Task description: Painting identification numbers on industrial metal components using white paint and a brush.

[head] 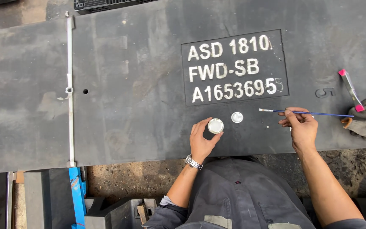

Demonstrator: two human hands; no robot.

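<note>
Grey work trousers (238,199) fill the near edge. Right hand (302,127) pinches one thin blue-handled paintbrush (306,113), long axis level, white bristles pointing left. Left hand (201,142) grips one small round white pot (215,126); one round lid (237,117), apparently its own, lies beside, both on the dark steel plate (128,106).

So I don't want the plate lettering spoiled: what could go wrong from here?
The left hand holds the small open paint pot only by the fingertips, so it might tip onto the steel plate. The brush in the right hand has a white-loaded tip hovering just below the painted panel; a drip or stray touch could smear it. The loose lid lies close by and could be knocked.
</note>
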